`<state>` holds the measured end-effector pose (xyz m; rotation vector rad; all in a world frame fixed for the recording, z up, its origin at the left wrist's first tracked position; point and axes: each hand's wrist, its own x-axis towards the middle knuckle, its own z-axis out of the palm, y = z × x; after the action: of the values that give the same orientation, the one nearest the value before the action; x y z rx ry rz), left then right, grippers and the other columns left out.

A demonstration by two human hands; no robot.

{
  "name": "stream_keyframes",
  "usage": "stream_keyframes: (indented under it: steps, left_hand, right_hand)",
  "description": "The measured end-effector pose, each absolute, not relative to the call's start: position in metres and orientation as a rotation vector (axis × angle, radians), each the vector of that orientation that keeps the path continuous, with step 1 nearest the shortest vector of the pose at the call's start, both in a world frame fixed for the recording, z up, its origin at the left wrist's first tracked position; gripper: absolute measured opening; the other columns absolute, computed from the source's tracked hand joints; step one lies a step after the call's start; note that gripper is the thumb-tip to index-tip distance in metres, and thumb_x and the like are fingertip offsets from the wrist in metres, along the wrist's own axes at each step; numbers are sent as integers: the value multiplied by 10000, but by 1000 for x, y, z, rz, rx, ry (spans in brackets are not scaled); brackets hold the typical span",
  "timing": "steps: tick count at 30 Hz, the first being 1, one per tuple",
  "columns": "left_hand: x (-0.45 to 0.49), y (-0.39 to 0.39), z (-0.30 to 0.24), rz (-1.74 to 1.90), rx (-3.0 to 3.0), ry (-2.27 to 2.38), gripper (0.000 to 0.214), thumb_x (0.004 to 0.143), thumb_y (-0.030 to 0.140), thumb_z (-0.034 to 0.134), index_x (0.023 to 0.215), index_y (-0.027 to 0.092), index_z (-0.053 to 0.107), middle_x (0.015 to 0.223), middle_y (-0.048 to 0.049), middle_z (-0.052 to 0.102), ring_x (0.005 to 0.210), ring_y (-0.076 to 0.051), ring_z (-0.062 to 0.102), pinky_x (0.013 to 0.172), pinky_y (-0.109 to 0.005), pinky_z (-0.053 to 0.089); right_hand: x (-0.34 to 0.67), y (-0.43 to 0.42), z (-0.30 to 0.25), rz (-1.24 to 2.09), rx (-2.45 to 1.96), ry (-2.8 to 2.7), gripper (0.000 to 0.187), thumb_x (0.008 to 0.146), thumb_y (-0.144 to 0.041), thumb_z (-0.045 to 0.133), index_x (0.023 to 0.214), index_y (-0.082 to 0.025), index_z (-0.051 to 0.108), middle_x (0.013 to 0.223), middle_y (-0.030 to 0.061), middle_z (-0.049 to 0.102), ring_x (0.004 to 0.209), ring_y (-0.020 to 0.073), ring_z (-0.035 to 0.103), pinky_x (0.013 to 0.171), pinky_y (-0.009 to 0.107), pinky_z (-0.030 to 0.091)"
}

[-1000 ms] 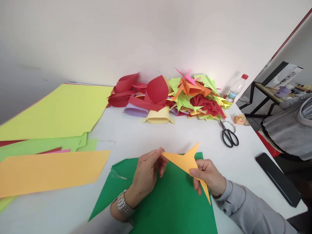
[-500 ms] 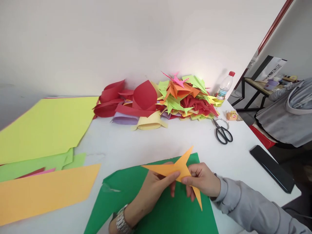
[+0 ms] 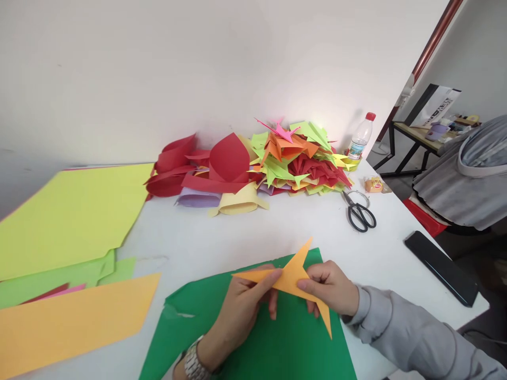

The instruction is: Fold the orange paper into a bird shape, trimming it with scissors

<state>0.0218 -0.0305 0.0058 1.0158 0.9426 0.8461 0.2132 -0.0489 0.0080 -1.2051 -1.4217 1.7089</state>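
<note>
Between my two hands is a folded orange paper shape [image 3: 293,276] with pointed arms, held over a green sheet [image 3: 285,338]. My left hand [image 3: 247,301] pinches its left arm, thumb on top and fingers beneath. My right hand [image 3: 330,287] grips its right side, the thumb pressing near the middle. One point sticks up toward the wall and another slants down past my right fingers. The fingertips under the paper are partly hidden.
Folded paper figures [image 3: 301,158] and curled paper pieces [image 3: 229,163] are heaped along the wall. Coloured sheets [image 3: 79,211] lie at left. Scissors [image 3: 360,214], a wrapped snack [image 3: 374,184], a bottle [image 3: 360,137] and a black phone [image 3: 441,266] are at right. A person in grey [image 3: 467,174] sits beyond.
My left thumb has slid left from the middle of the orange paper onto its left arm. The paper has turned slightly in my hands. The view has shifted a little.
</note>
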Motion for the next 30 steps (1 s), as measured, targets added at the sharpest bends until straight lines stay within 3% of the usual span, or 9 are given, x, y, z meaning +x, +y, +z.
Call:
stream_keyframes:
  steps: [3, 5, 7, 9, 14, 21, 26, 30]
  left_hand:
    - [16, -23, 7, 1072, 1058, 1119, 392, 777, 512, 667, 913, 145, 668, 586, 18, 589, 423, -112, 502, 445, -265, 445]
    - [10, -19, 6, 1356, 1244, 1291, 461, 761, 442, 709, 1129, 183, 613, 900, -34, 649, 622, -148, 610, 601, -315, 528]
    - [5, -17, 5, 1559, 1627, 1377, 481, 758, 360, 731, 1189, 210, 580, 1077, -65, 609, 885, -212, 627, 786, -381, 532]
    - [3, -17, 5, 1541, 2095, 1296, 396, 788, 306, 713, 1156, 213, 599, 1072, -72, 617, 992, -244, 594, 859, -416, 493]
    - [8, -21, 7, 1299, 2628, 1036, 145, 870, 288, 649, 993, 211, 650, 880, -38, 664, 817, -206, 594, 759, -377, 424]
    - [14, -25, 6, 1339, 2684, 1028, 214, 886, 221, 629, 1097, 186, 613, 963, -78, 641, 881, -224, 586, 772, -381, 431]
    - [17, -26, -3, 1366, 2571, 993, 307, 886, 171, 619, 1186, 200, 561, 968, -66, 635, 892, -210, 586, 765, -350, 485]
    - [18, -24, -9, 1378, 2422, 1014, 206, 893, 173, 591, 1095, 204, 562, 928, -48, 629, 854, -189, 602, 743, -313, 524]
  right_hand:
    - [219, -42, 7, 1545, -1237, -1467, 561, 735, -719, 612, 599, -191, 478, 485, -25, 574, 371, 78, 523, 372, 186, 373]
    - [222, -38, 7, 1432, -1239, -1507, 556, 728, -715, 621, 595, -195, 478, 485, -23, 572, 384, 83, 527, 388, 194, 378]
    - [224, -36, 8, 1374, -1232, -1556, 549, 747, -711, 604, 591, -200, 476, 475, -23, 561, 392, 91, 529, 390, 200, 374]
    - [225, -36, 9, 1398, -1219, -1618, 549, 782, -699, 573, 571, -207, 451, 462, -27, 547, 382, 89, 516, 382, 200, 359]
    - [227, -38, 14, 1273, -1209, -1846, 526, 878, -602, 508, 545, -203, 424, 451, -42, 510, 387, 65, 442, 411, 192, 328]
    - [229, -37, 10, 725, -1222, -2097, 507, 940, -545, 438, 574, -196, 413, 496, -59, 379, 440, 68, 329, 457, 213, 264]
    - [229, -33, 10, 821, -1218, -2007, 555, 874, -673, 472, 599, -191, 480, 505, -54, 402, 453, 71, 351, 455, 211, 286]
    - [229, -29, 8, 1157, -1218, -1787, 577, 710, -759, 605, 692, -183, 583, 482, -57, 469, 417, 72, 387, 416, 206, 316]
